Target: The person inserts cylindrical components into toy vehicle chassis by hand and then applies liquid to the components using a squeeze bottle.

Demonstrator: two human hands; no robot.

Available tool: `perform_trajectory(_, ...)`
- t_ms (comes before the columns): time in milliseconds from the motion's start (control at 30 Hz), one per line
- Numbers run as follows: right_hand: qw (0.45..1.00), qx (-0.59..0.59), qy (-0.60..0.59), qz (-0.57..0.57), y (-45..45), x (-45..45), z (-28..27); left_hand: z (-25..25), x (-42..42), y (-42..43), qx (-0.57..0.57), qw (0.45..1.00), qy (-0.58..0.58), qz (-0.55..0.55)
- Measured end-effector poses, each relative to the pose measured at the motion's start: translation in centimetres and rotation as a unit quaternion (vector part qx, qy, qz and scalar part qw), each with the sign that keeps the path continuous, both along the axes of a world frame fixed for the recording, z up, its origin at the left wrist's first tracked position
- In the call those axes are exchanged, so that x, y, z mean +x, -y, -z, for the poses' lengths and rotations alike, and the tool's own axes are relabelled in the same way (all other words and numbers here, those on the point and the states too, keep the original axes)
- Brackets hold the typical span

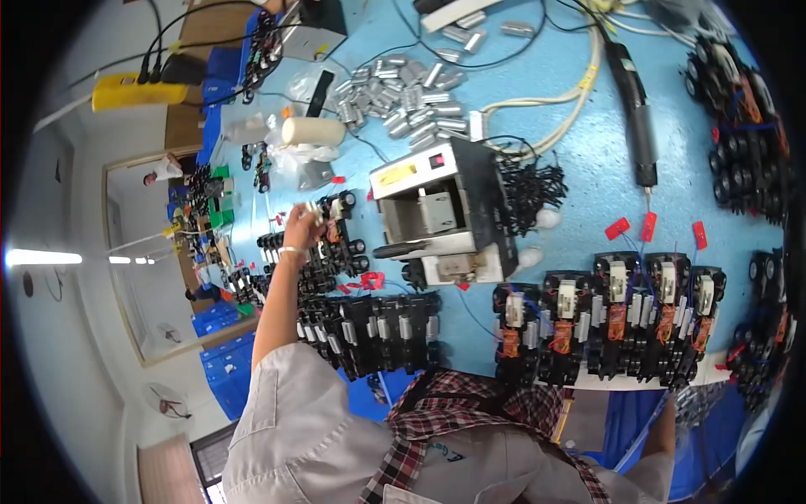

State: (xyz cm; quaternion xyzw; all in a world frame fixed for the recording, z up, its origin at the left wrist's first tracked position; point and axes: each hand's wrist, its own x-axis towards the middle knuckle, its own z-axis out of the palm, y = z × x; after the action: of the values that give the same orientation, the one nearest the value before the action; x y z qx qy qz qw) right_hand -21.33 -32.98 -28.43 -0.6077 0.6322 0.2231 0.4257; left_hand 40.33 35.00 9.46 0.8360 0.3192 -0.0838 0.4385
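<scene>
My left hand (301,228) reaches out over a cluster of black toy-car chassis (337,244) with wheels. Its fingers are drawn together around something small and pale that I cannot make out. Near my body at the right, my right forearm (663,430) runs up to the table edge, and the hand itself is hidden by the chassis there. A row of chassis (617,315) with white motor housings and orange parts stands beside that forearm. Another row of black chassis (369,332) with silver cylinders lies in front of me at the left.
An open metal machine box (437,214) stands mid-table. Behind it lie a pile of silver cylinders (411,97) and a white bottle (313,131). A black electric screwdriver (635,126) points down above red tags (649,227). More chassis (739,160) stand far right.
</scene>
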Motion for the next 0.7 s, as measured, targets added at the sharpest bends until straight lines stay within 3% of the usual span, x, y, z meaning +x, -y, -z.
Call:
perform_trajectory(100, 0.992, -0.007, 0.048, 0.112, 1.1, -0.3, -3.6, 2.3, -4.2, -5.0, -0.001, 0.998, -0.056, 0.006)
perform_trajectory(200, 0.944, 0.014, 0.166, 0.284, 2.3, -0.7, -9.5, 5.5, -6.8, -5.4, -0.119, 0.99, -0.071, 0.022)
perform_trajectory(300, 0.831, 0.105, 0.358, 0.412, 2.6, -0.6, -17.2, 4.6, -6.8, -3.8, -0.135, 0.981, -0.1, 0.1)
perform_trajectory(400, 0.702, 0.106, 0.515, 0.481, -10.9, 14.9, -33.9, 4.9, -6.7, -8.2, -0.177, 0.974, -0.095, 0.102)
perform_trajectory(467, 0.707, 0.213, 0.522, 0.427, -17.2, 18.9, -37.0, 5.3, -7.0, -10.2, -0.23, 0.973, 0.019, 0.023)
perform_trajectory(500, 0.6, 0.368, 0.551, 0.448, -21.8, 24.1, -38.8, 4.3, -6.1, -9.8, -0.233, 0.972, 0.022, 0.021)
perform_trajectory(533, 0.636, 0.42, 0.497, 0.415, -24.2, 24.4, -36.6, 5.8, -6.0, -10.7, -0.173, 0.982, 0.067, 0.044)
perform_trajectory(567, 0.627, 0.514, 0.465, 0.355, -28.1, 28.6, -36.4, 7.2, -5.3, -12.0, -0.238, 0.957, 0.053, 0.157)
perform_trajectory(600, 0.614, 0.602, 0.43, 0.275, -31.9, 32.7, -36.3, 8.2, -4.3, -12.4, -0.219, 0.951, -0.031, 0.215)
perform_trajectory(667, 0.603, 0.676, 0.42, 0.05, -39.1, 40.0, -37.2, 12.6, -3.6, -10.5, -0.082, 0.972, 0.098, 0.195)
perform_trajectory(700, 0.61, 0.69, 0.389, -0.022, -42.4, 42.5, -37.1, 10.8, -4.4, -10.0, 0.061, 0.928, -0.005, 0.367)
